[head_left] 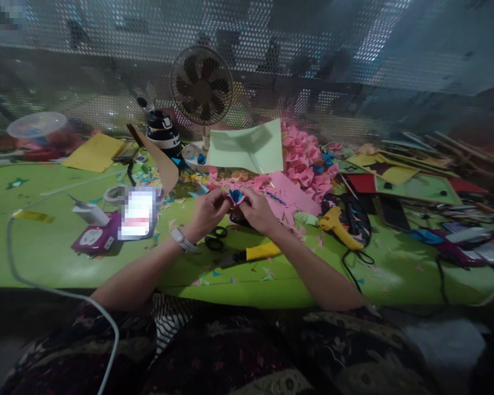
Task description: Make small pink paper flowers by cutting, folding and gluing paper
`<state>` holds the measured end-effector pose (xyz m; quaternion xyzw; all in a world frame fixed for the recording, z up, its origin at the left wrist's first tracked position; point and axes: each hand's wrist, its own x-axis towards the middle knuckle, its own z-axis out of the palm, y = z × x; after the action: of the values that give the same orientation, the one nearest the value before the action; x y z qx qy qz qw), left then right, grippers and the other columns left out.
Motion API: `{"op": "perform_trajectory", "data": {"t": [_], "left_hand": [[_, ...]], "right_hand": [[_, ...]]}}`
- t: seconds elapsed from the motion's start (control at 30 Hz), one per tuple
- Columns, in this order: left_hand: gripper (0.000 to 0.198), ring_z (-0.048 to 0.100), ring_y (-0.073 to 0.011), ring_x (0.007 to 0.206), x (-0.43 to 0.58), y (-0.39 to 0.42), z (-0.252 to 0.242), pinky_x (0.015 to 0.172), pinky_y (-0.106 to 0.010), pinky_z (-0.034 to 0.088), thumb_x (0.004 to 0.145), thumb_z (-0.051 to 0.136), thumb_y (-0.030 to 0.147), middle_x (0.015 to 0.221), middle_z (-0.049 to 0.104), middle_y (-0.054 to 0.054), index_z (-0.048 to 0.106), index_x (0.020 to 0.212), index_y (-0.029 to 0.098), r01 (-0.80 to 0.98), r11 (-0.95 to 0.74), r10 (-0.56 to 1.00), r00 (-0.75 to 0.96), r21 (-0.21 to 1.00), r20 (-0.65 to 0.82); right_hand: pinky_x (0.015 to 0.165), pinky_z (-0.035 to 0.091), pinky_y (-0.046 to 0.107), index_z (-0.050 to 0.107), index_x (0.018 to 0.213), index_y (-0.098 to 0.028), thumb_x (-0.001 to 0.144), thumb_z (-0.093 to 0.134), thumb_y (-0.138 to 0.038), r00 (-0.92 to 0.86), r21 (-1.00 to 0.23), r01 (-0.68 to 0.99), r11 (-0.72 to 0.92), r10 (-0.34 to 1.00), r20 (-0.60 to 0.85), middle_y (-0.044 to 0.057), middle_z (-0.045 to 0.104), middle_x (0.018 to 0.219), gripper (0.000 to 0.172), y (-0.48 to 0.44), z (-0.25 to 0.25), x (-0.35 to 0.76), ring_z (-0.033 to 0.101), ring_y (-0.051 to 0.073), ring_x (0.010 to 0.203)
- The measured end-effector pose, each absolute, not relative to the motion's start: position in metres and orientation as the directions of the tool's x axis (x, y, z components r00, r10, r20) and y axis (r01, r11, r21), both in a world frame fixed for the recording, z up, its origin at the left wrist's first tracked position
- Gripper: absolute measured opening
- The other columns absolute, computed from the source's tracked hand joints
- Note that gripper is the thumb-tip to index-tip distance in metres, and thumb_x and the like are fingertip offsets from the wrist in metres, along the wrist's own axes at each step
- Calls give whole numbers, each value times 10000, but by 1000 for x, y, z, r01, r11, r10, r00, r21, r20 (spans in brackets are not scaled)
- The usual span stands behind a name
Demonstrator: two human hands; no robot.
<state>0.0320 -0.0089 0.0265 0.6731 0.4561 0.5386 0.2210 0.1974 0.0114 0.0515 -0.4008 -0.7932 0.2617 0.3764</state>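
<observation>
Between both hands, above the middle of the green table, is a small folded paper flower, blue inside with a pink outer edge. My left hand, with a white watch on the wrist, pinches its left side. On the other side, the fingers of my right hand grip it too. Black-handled scissors lie just below my left hand. A knife with a yellow handle rests under my right forearm. Pink paper sheets and a heap of folded pink paper flowers lie beyond my right hand.
A small fan and a dark bottle stand at the back. Left are a lit phone and a purple power socket. To the right lie a yellow glue gun and stacked paper sheets. A white cable crosses the left edge.
</observation>
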Motion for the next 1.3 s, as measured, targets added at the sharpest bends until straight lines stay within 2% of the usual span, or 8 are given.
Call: {"op": "perform_trajectory", "data": {"t": [0.33, 0.63, 0.8, 0.87, 0.93, 1.03, 1.17, 1.3], "left_hand": [[182, 491, -108, 520, 43, -18, 27, 516, -216, 378, 861, 528, 284, 591, 532, 22, 492, 702, 202, 486, -407, 872, -46, 773, 488], [199, 528, -124, 548, 40, -26, 38, 559, -233, 366, 918, 471, 228, 651, 617, -18, 590, 764, 188, 700, -469, 816, 108, 539, 568], [283, 618, -168, 582, 40, -29, 34, 557, -258, 425, 976, 385, 278, 748, 688, -85, 637, 1018, 157, 792, -462, 794, 168, 400, 585], [325, 693, -207, 725, 42, -31, 30, 651, -288, 507, 965, 393, 255, 876, 723, -127, 595, 1191, 136, 805, -476, 782, 203, 354, 590], [453, 694, -268, 1038, 45, -32, 23, 864, -373, 547, 919, 435, 208, 1140, 700, -195, 488, 1358, 107, 799, -508, 752, 230, 321, 618], [673, 449, -323, 1401, 48, -30, 15, 1145, -521, 375, 834, 449, 124, 1456, 490, -273, 308, 1487, 38, 793, -533, 718, 240, 295, 653], [743, 348, -305, 1469, 47, -25, 13, 1216, -538, 254, 783, 445, 71, 1517, 427, -258, 277, 1506, 36, 780, -554, 714, 264, 292, 649], [607, 546, -289, 1314, 39, -19, 24, 1157, -516, 356, 810, 482, 115, 1372, 598, -201, 442, 1416, 107, 719, -570, 726, 216, 397, 653]], "right_hand": [[638, 405, 295, 456, 799, -252, 820, 422, -326, -232, -827, 383, 412, 909, 346, -15, 518, 660, 84, -5, 47, 183, 509, 192, 675], [598, 353, 289, 423, 715, -243, 766, 413, -297, -305, -794, 428, 431, 896, 322, -19, 484, 620, 75, 4, 53, 192, 466, 174, 617], [626, 374, 294, 427, 723, -239, 775, 406, -261, -436, -792, 392, 468, 852, 288, -12, 505, 654, 61, 4, 62, 198, 485, 177, 651], [633, 388, 294, 414, 725, -242, 755, 407, -232, -460, -792, 382, 476, 841, 284, -13, 513, 650, 33, 1, 64, 198, 491, 179, 658], [663, 422, 299, 433, 750, -240, 730, 417, -209, -485, -812, 340, 474, 829, 280, -9, 550, 685, 41, -3, 65, 197, 516, 183, 691], [734, 478, 304, 519, 867, -224, 699, 428, -186, -531, -896, 200, 397, 812, 241, 17, 643, 852, 195, -10, 65, 192, 576, 194, 822], [814, 517, 320, 581, 1131, -207, 704, 466, -204, -612, -963, 12, 268, 763, 205, 41, 676, 1079, 442, -12, 60, 186, 608, 210, 979], [829, 554, 340, 604, 1232, -225, 749, 486, -255, -580, -960, 41, 277, 789, 203, 49, 694, 1127, 498, -6, 56, 188, 632, 220, 1018]]}}
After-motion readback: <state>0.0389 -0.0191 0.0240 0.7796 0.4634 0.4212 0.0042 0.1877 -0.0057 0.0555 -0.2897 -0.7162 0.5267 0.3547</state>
